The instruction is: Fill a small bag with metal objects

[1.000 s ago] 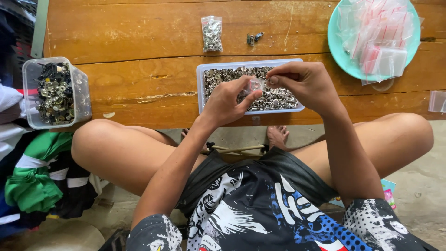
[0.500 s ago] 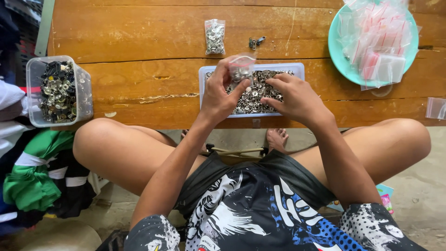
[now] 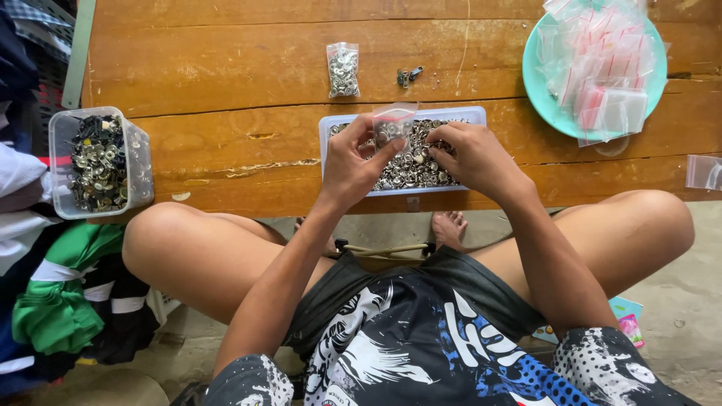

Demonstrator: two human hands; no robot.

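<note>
The left hand (image 3: pixel 353 165) pinches a small clear bag (image 3: pixel 392 124) above the tray of metal snaps (image 3: pixel 459 114), while the right hand (image 3: pixel 470 154) grasps snaps from it.

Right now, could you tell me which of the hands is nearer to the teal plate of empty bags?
The right hand is nearer: it rests over the tray of metal snaps, just left of the teal plate. The left hand sits farther left, pinching a small plastic bag.

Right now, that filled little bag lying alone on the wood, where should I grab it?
Pinch the filled bag by its flat top strip, coming from the far side. The metal pieces bulge in its lower part, and the top edge looks thin and empty, likely easiest for two fingers.
</note>
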